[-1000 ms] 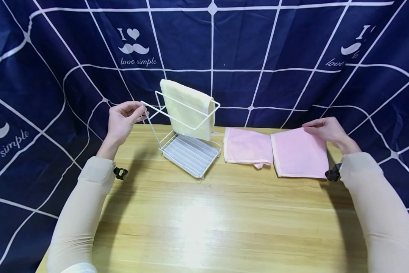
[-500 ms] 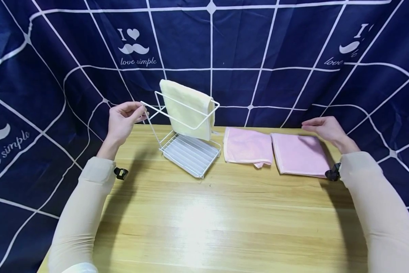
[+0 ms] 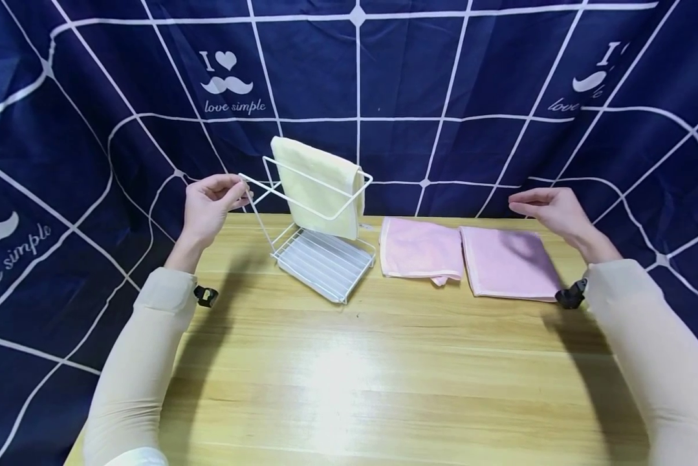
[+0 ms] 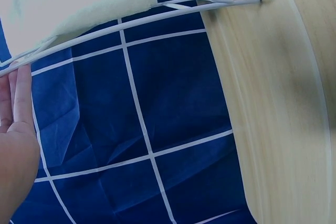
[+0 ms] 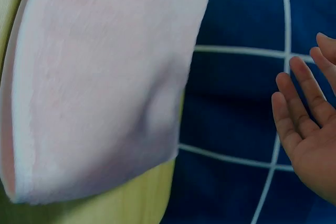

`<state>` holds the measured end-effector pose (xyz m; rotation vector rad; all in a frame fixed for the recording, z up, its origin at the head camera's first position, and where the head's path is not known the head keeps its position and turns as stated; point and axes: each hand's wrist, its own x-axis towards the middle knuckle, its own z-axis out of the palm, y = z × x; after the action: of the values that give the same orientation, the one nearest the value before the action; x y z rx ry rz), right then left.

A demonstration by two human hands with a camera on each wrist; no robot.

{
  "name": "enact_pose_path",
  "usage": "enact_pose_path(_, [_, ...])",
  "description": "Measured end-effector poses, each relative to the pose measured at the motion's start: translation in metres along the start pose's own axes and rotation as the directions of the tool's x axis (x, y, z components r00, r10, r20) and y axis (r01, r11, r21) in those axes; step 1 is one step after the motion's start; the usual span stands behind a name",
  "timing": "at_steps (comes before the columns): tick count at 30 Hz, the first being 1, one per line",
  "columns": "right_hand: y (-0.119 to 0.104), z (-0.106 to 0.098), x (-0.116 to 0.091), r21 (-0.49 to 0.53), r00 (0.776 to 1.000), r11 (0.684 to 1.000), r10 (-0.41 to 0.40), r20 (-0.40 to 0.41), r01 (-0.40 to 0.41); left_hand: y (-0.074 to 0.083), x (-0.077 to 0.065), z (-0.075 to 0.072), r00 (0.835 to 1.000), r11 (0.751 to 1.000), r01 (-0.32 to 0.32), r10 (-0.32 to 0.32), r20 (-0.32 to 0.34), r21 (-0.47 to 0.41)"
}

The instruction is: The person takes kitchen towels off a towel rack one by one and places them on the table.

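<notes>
Lifted clear of the cloth edge it held raised a second earlier, the right hand now hangs free above the table's back edge, its fingers loosely extended and holding nothing. Below it, the square of pink terry-like cloth with pale edging lies folded flat on the pale wood-grain table, just beside a second, more rumpled pink cloth with one bunched corner. Across the table, the left hand pinches an upper corner of the white wire rack with a slatted base, over whose top frame hangs a folded pale yellow cloth. That single-corner grip looks the weak point: a sideways tug might twist or tip the light frame, and a jolt could send the yellow cloth sliding. With nothing weighing it down, the folded pink square might spring open, or be dragged askew should the black wrist camera near its front corner catch it; whether they touch cannot be told.
</notes>
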<state>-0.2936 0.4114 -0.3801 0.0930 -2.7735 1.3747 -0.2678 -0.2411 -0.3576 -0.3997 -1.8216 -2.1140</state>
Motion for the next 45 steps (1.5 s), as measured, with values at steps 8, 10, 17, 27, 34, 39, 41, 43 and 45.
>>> enact_pose_path(8, [-0.040, 0.011, -0.013, 0.089, 0.998, 0.994, -0.059, 0.005, 0.058, 0.000, 0.000, 0.001, 1.000, 1.000, -0.004, 0.004, 0.005, 0.005])
enact_pose_path(10, [-0.051, 0.015, -0.017, 0.103, 0.997, 0.992, -0.071, 0.008, 0.069, 0.000, 0.000, 0.001, 1.000, 1.000, -0.007, 0.007, 0.005, 0.015])
enact_pose_path(17, [-0.095, 0.034, -0.024, 0.174, 0.988, 0.973, -0.153, -0.002, 0.151, 0.002, -0.001, 0.002, 1.000, 1.000, 0.000, 0.000, -0.004, 0.005])
enact_pose_path(27, [-0.148, 0.061, -0.033, 0.241, 0.977, 0.947, -0.213, -0.016, 0.210, 0.002, -0.001, 0.003, 1.000, 1.000, 0.010, -0.010, 0.002, -0.009])
enact_pose_path(34, [-0.176, 0.077, -0.036, 0.258, 0.973, 0.938, -0.231, -0.031, 0.231, 0.001, -0.001, 0.002, 1.000, 1.000, 0.006, -0.006, 0.007, -0.012])
enact_pose_path(39, [-0.195, 0.089, -0.035, 0.233, 0.968, 0.940, -0.246, -0.043, 0.249, 0.001, -0.001, 0.001, 1.000, 1.000, -0.001, 0.001, 0.008, -0.008])
enact_pose_path(41, [-0.202, 0.094, -0.035, 0.212, 0.967, 0.943, -0.251, -0.048, 0.255, 0.002, -0.001, 0.001, 1.000, 1.000, -0.004, 0.004, 0.007, -0.009])
enact_pose_path(43, [-0.208, 0.099, -0.034, 0.203, 0.964, 0.943, -0.260, -0.052, 0.265, 0.002, -0.002, 0.001, 1.000, 1.000, -0.007, 0.007, 0.005, -0.014])
enact_pose_path(45, [-0.214, 0.105, -0.032, 0.196, 0.959, 0.939, -0.276, -0.059, 0.282, 0.002, -0.002, 0.001, 1.000, 1.000, -0.009, 0.009, 0.002, -0.015])
